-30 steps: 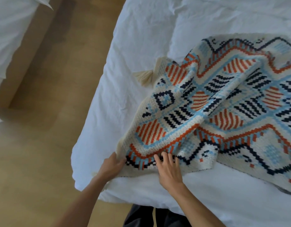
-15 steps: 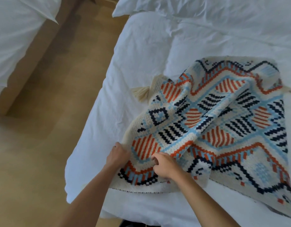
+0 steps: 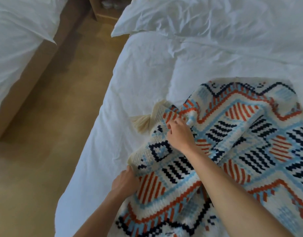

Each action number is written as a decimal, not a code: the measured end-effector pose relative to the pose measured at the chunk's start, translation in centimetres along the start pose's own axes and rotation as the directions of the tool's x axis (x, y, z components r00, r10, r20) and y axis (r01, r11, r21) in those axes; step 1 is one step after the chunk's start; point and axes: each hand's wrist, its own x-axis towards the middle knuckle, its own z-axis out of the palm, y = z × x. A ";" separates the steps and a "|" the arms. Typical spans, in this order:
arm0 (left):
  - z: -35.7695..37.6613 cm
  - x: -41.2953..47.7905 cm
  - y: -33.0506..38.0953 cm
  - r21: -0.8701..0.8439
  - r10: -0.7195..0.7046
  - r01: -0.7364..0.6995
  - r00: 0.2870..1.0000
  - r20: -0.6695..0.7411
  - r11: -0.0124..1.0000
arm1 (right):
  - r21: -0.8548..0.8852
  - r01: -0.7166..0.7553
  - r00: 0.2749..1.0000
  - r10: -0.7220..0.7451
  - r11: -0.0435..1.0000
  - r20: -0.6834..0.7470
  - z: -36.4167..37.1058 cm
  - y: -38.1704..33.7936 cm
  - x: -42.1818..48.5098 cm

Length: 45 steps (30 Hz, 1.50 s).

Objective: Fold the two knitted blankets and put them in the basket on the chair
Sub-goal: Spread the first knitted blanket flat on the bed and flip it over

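Knitted blanket (image 3: 232, 132) on white bed (image 3: 147, 74), left hand (image 3: 125, 183) gripping its edge, right hand (image 3: 179, 134) pinching a fold.

A bedroom, likely a hotel's: two beds (image 3: 147, 82) in white linen, a pillow (image 3: 181, 16), wooden floor (image 3: 53, 125) between them.

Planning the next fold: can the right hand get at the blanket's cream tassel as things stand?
Probably yes: the tassel lies uncovered on the sheet close beside the right hand, nothing between them, though that hand pinches the blanket.
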 end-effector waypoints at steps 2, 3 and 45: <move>-1.8 1.7 1.0 -0.027 0.033 -0.035 0.998 -0.059 0.999 | -0.041 -0.015 0.999 0.014 0.999 -0.037 -0.3 0.0 1.9; -2.7 2.6 1.6 -0.051 0.052 -0.056 0.995 -0.084 0.997 | -0.047 -0.033 0.999 0.031 0.998 -0.038 -0.3 0.1 2.8; -11.4 13.4 9.3 0.066 0.339 -0.332 0.920 -0.197 0.941 | -0.265 0.145 0.987 -0.157 0.953 -0.025 1.5 -1.0 8.1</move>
